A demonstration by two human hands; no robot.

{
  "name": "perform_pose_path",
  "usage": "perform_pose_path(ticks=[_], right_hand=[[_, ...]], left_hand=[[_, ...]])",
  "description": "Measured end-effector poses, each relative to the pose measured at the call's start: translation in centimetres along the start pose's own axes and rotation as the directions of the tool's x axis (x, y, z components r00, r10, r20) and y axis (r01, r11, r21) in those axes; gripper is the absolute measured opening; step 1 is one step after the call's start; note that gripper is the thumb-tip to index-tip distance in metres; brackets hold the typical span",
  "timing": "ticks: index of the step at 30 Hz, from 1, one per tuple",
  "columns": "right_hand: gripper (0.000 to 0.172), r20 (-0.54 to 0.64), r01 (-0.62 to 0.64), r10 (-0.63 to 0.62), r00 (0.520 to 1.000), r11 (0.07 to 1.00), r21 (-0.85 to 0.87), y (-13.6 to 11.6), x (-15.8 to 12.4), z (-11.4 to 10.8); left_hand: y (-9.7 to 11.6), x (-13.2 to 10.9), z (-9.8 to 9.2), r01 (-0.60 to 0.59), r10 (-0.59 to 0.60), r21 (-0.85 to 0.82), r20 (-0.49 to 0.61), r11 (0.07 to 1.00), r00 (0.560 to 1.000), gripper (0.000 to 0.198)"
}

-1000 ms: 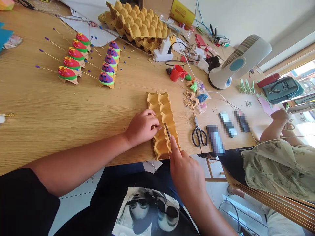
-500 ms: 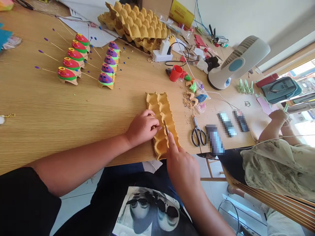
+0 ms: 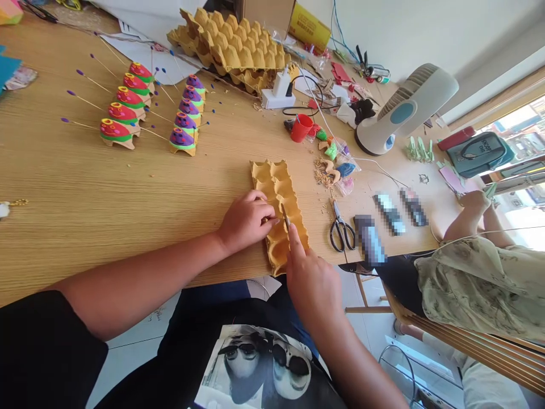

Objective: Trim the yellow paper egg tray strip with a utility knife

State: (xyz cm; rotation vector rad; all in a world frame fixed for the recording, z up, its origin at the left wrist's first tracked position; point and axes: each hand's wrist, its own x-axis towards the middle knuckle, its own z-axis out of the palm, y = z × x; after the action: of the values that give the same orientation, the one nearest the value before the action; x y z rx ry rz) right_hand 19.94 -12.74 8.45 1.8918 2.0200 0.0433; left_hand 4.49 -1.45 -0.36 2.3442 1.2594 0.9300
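Observation:
A yellow egg-carton strip [image 3: 279, 184], two cups wide, lies near the table's front edge. My left hand [image 3: 249, 221] is closed on the strip's left side, its fingertips at the middle ridge. In my right hand [image 3: 313, 278] is a small knife [image 3: 284, 213], index finger stretched along it, the blade touching the ridge between the two rows of cups. The knife's handle is hidden inside my right hand. Black-handled scissors [image 3: 338, 227] rest to the right of the strip.
Painted egg-cup figures [image 3: 114, 130] stand in two rows at the left. Stacked egg trays [image 3: 238, 42], a power strip [image 3: 276, 97], a red cup [image 3: 301, 128] and a fan [image 3: 404, 111] are farther back. Phones [image 3: 389, 213] lie at the right, near another person's arm [image 3: 468, 213].
The knife in my right hand has shifted slightly up and left along the ridge. My left hand keeps its place on the strip. The view has shifted slightly.

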Motion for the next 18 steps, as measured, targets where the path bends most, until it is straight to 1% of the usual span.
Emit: perform_pose_path(ticks=[4,8,11,18], right_hand=[[0.062,-0.007,0.015,-0.016,1.000,1.000,-0.011,0.7,-1.7,0.3],[0.067,0.003,0.022,-0.022,1.000,0.999,-0.030,1.2,-3.2,0.7],[0.071,0.000,0.026,-0.026,1.000,0.999,-0.035,1.2,-3.4,0.7],[0.066,-0.019,0.030,-0.031,0.999,0.999,-0.024,1.7,-3.6,0.1]], left_hand=[[0.1,0.0,0.0,0.007,-0.007,0.000,-0.009,1.000,1.000,0.014],[0.1,0.0,0.0,0.011,-0.011,-0.015,-0.015,1.000,1.000,0.014],[0.1,-0.1,0.0,0.012,-0.012,-0.015,-0.010,1.000,1.000,0.013],[0.1,0.0,0.0,0.021,-0.022,-0.036,-0.011,0.999,1.000,0.013]])
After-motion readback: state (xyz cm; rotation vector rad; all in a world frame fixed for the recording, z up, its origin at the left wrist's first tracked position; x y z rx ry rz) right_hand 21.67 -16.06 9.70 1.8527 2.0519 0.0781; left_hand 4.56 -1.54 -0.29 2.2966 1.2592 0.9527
